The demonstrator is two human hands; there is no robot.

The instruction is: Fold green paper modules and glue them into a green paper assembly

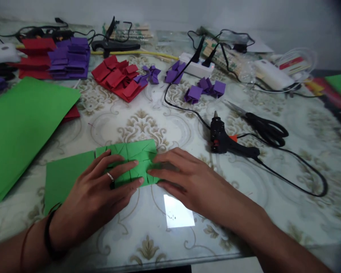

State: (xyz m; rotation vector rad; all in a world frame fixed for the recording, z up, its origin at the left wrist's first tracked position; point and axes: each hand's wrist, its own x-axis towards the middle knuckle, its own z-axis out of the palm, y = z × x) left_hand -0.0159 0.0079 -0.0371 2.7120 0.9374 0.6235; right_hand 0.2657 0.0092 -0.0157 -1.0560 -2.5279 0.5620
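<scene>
A creased green paper piece (135, 153) lies on the patterned table (147, 235), partly over a flat green sheet (64, 176). My left hand (98, 191) rests flat on the creased paper with fingers stretched out and a ring on one finger. My right hand (182, 176) lies on the paper's right edge, fingers extended and pressing down, fingertips almost meeting those of the left hand. Neither hand grips anything.
A stack of green sheets (19, 125) lies at the left. Folded red pieces (118, 77) and purple pieces (69, 57) sit at the back. A black glue gun (226, 140) with its cable, scissors (263, 127) and a white power strip (197, 66) are to the right.
</scene>
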